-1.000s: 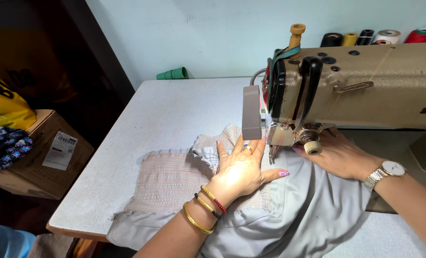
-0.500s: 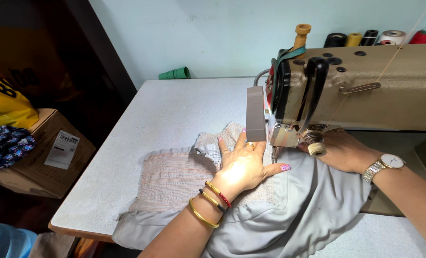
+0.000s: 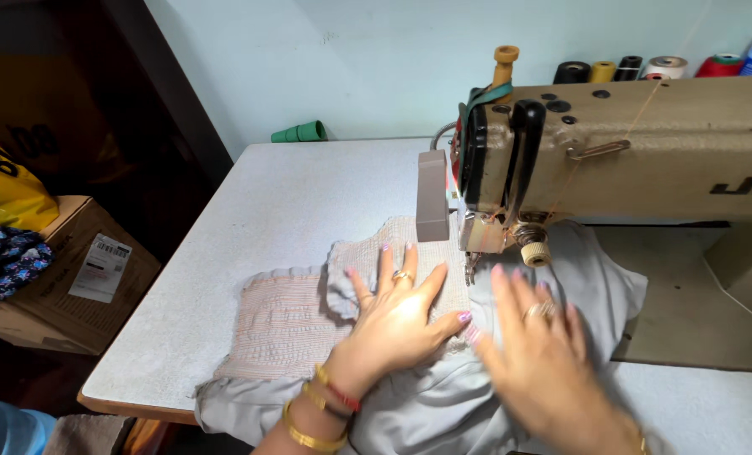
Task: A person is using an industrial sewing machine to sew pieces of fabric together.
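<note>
My left hand (image 3: 393, 316) lies flat, fingers spread, on a grey garment (image 3: 443, 396) with a gathered pinkish smocked panel (image 3: 287, 316), just left of the needle area. My right hand (image 3: 540, 354) is blurred, palm down with fingers apart, on the grey cloth right of and below the presser foot (image 3: 475, 265). The beige sewing machine (image 3: 629, 152) stands above both hands. Neither hand grips anything; both press on the fabric. Gold bangles ring my left wrist.
The white table (image 3: 300, 198) carries a green thread cone (image 3: 302, 132) at the back. Several thread spools (image 3: 646, 67) line the wall behind the machine. A cardboard box (image 3: 64, 278) with a yellow bag and flowered cloth sits left on the floor.
My right hand has come out from under the machine head and moved down toward me onto the grey cloth. My left hand stays flat on the smocked panel.
</note>
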